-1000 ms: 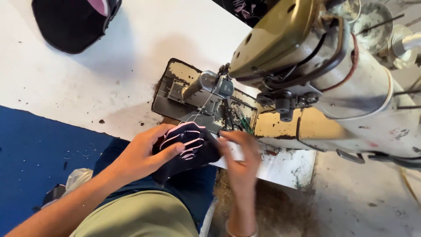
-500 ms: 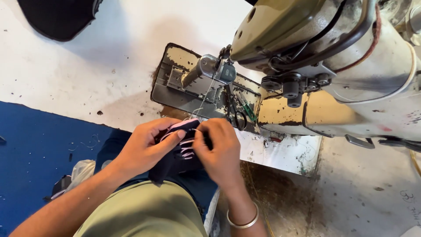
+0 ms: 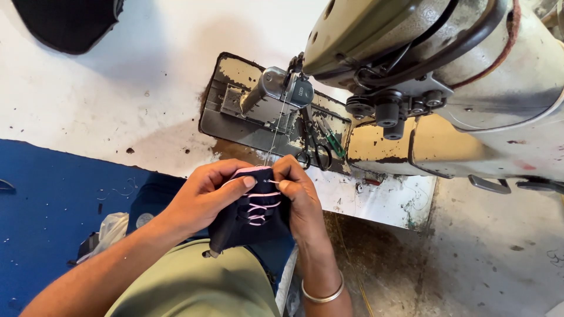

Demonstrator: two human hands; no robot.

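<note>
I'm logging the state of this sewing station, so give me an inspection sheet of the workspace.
Surface: white table, stained and speckled; blue cloth at the left.
Job's things: dark fabric piece with pink stitching, held in front of the sewing machine.
Clutter: scissors on the machine bed; dark fabric at the top left.
Grips: left hand and right hand both pinch the piece.
Cables: thin thread runs from the machine to the piece.
Surroundings: nothing seen.

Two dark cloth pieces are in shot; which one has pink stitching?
The small dark piece held between both hands, below the sewing machine. The other dark piece lies untouched at the table's top left corner, showing no pink.
</note>
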